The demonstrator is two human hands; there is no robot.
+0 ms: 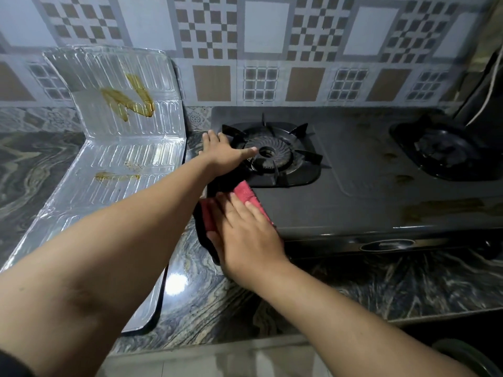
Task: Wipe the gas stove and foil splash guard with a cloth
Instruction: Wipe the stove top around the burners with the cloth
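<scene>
Red cloth [249, 195] lies on the stove's [367, 191] front left corner, pinned flat under your right hand [245, 235], fingers straight, not gripping. Your left hand [223, 153] rests open, palm down, on the left burner grate [272, 153], holding nothing. Left of the stove, the foil guard [122, 126] leans against the tiled wall [266, 31], streaked with brown grease.

open stove top [362, 170] between raised burner grates [272, 153], foil guard [128, 126] blocking left
</scene>
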